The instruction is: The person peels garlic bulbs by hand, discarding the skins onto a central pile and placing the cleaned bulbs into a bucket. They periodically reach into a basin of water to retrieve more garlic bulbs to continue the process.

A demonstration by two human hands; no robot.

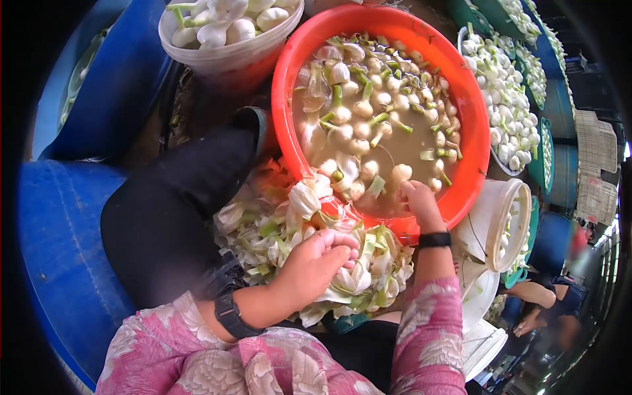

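A red tub (pixel 471 79) of cloudy water holds many garlic bulbs, some with short green stems. Over its near right side is my right hand (pixel 421 199), fingers closed on a peeled garlic bulb (pixel 401 174) at their tips. My left hand (pixel 322 260) is curled palm-up below the tub's near rim, thumb against the fingers; what it holds, if anything, I cannot make out. Beneath and around it lies a heap of garlic peels (pixel 368 280). One pale garlic husk (pixel 304 199) sits against the rim just beyond my left hand.
At the upper left stands a white bucket (pixel 230 51) of garlic bulbs. A basin of white garlic (pixel 503 108) is right of the tub. White buckets (pixel 494 224) lie tilted nearby. Blue barrels (pixel 66 237) line the left. At the far right, a person's bare leg (pixel 532 293) shows.
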